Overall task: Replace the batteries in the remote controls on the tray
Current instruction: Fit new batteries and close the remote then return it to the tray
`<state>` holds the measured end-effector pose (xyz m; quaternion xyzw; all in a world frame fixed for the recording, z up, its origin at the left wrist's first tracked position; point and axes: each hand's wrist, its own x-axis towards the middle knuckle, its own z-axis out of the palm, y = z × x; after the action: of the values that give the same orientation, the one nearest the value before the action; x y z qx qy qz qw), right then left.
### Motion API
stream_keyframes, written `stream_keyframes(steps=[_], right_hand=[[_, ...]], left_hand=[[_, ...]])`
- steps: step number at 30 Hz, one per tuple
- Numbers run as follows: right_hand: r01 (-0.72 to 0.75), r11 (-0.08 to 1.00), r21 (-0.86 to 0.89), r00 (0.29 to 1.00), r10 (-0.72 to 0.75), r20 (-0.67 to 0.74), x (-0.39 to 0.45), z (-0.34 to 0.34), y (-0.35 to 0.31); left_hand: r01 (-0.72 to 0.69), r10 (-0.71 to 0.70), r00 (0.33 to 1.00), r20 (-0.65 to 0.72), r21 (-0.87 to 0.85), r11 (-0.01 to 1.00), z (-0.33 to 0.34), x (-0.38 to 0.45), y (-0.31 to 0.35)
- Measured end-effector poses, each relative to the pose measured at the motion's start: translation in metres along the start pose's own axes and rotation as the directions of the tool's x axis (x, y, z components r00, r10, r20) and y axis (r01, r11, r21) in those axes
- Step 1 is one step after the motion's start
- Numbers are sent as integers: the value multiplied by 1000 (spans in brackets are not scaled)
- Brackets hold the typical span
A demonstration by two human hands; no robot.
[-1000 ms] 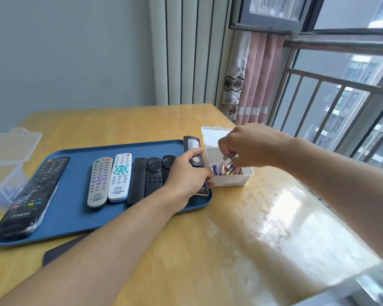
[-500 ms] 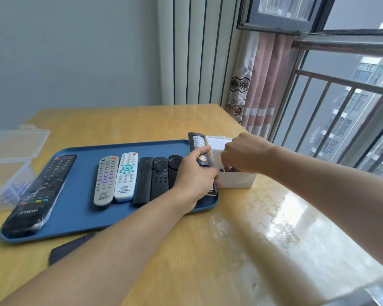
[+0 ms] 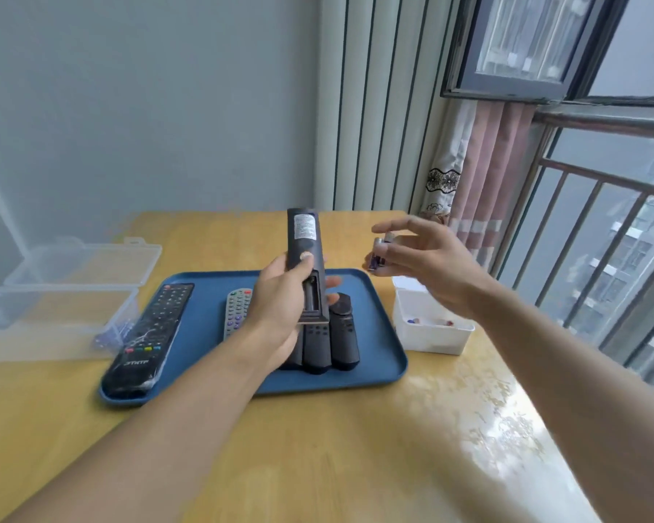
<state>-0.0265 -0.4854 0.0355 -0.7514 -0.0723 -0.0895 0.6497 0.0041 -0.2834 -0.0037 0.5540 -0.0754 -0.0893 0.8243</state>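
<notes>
Our left hand (image 3: 280, 311) grips a dark remote (image 3: 305, 258) around its lower half, fingers wrapped behind and thumb pressed on its back. We hold it upright and lifted off the tray, back side toward us, so the open battery bay (image 3: 312, 295) just below the thumb faces us and is free to load. The bay appears empty, though the view is not sharp enough to be sure.

To the right of that hand, at about the same height and apart from the remote, our right hand (image 3: 427, 258) pinches batteries (image 3: 377, 254) between thumb and fingertips; we see a purple casing and a metal end, and cannot count them exactly. The remaining fingers spread loosely. We judge this grip leaves the cells' ends exposed for seating in the bay.

Below the right hand sits the white box (image 3: 431, 335) of loose batteries, just beside the tray, within short reach. Below the left hand lies the blue tray (image 3: 378, 368) with the other remotes in a row, among them a large black remote (image 3: 148, 337) at its far left. Beyond that stands a clear plastic box (image 3: 53, 296), lid open.
</notes>
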Motion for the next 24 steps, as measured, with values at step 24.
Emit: stream_keyframes(steps=[24], right_hand=[[258, 957, -134, 965, -261, -7, -21, 138, 44]], left_hand=[[-12, -3, 991, 134, 113, 994, -96, -19, -1]])
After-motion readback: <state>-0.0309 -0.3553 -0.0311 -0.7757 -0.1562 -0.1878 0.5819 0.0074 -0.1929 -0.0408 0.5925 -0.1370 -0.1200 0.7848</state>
